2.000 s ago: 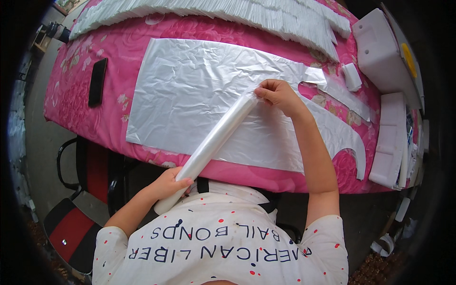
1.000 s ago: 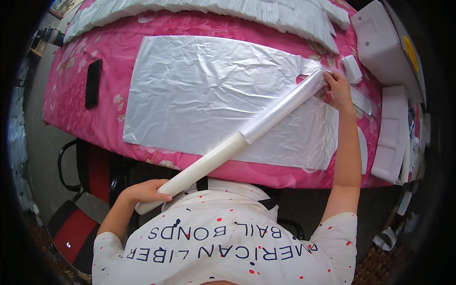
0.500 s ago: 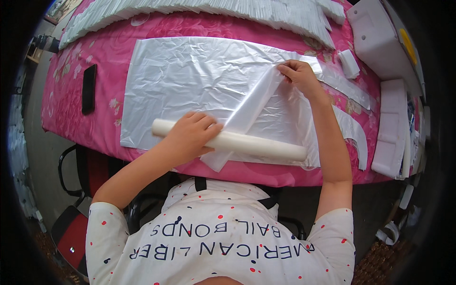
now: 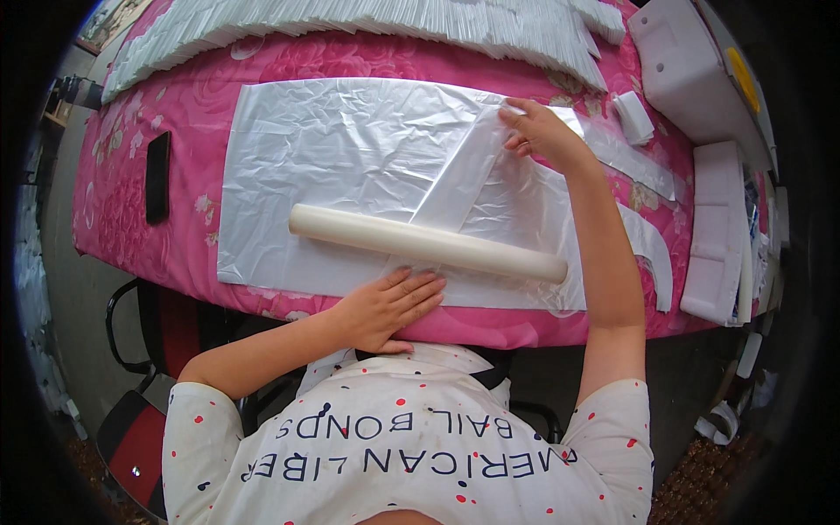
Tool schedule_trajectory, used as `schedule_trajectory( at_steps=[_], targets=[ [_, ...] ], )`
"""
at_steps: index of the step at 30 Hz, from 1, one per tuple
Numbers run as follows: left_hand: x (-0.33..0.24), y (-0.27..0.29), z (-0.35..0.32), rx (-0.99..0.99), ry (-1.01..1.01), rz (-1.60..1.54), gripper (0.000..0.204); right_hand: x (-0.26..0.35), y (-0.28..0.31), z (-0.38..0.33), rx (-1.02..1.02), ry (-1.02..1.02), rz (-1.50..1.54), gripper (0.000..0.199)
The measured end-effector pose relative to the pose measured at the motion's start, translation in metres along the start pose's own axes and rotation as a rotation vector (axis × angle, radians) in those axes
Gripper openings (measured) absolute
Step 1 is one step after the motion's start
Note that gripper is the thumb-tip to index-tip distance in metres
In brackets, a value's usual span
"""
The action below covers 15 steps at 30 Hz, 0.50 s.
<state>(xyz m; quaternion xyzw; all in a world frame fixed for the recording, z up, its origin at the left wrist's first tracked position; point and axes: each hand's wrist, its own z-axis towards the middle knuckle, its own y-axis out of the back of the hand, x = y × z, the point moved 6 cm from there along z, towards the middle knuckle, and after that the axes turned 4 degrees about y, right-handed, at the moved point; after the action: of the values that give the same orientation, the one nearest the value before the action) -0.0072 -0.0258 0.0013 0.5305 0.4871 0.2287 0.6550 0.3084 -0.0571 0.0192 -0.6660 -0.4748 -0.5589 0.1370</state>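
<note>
While the cream roll [image 4: 427, 243] lies across the clear plastic sheet [image 4: 350, 149] on the pink flowered tablecloth [image 4: 122, 219], the left hand [image 4: 389, 306] rests flat, fingers spread, on the sheet's near edge just beside the roll. The right hand [image 4: 538, 131] pinches a folded plastic strip [image 4: 459, 179] running from the roll. A black phone [image 4: 157, 177] lies to the left.

Small home workshop: floral-clothed table [image 4: 131, 219], stacked plastic bags [image 4: 350, 17].
</note>
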Motion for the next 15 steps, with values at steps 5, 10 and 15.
schedule_trajectory(
  at_steps=[5, 10, 15],
  targets=[
    [-0.005, -0.004, 0.001, -0.037, 0.041, -0.001, 0.079, 0.012, -0.013, -0.044, -0.229, 0.259, -0.223, 0.070],
    [-0.012, -0.010, 0.005, -0.046, 0.084, 0.055, 0.079, 0.020, -0.126, -0.138, -0.133, 0.687, -0.633, 0.049],
    [-0.016, -0.013, 0.003, -0.042, 0.098, 0.102, 0.080, 0.014, -0.099, -0.141, -0.246, 0.568, -0.694, 0.037]
  ],
)
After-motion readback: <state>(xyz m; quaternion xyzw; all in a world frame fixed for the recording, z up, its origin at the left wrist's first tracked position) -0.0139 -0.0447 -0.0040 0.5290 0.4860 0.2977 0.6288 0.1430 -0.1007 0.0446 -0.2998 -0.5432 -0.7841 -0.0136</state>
